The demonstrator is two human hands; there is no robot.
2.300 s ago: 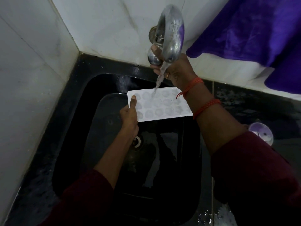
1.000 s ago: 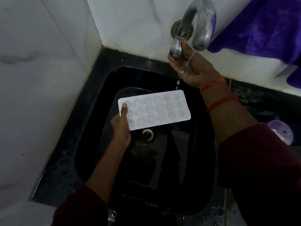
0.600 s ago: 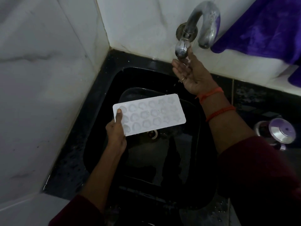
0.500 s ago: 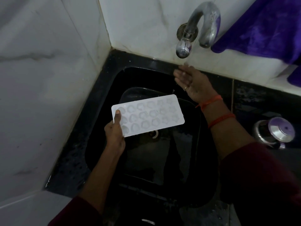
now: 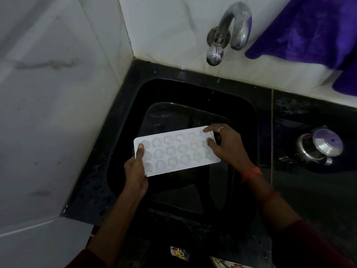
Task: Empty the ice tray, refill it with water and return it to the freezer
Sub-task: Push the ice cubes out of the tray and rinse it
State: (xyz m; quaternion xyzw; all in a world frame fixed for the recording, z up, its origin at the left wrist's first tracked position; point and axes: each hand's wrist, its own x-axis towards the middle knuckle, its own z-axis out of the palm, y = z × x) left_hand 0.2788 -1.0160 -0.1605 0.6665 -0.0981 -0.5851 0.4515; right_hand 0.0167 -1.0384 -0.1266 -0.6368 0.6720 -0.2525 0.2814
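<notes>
A white ice tray with several rounded cells is held level over the black sink. My left hand grips its left end, thumb on top. My right hand holds its right end, fingers laid over the far cells. The chrome tap sticks out of the wall above the sink; no water runs from it. Whether the cells hold water is hard to tell in the dim light.
White marble walls close the corner at left and behind. A purple cloth hangs at the upper right. A steel lidded pot stands on the dark counter right of the sink.
The water stopped running. My right hand left the tap handle, came down and took the tray's right end. The tray moved toward me, away from the spout.
</notes>
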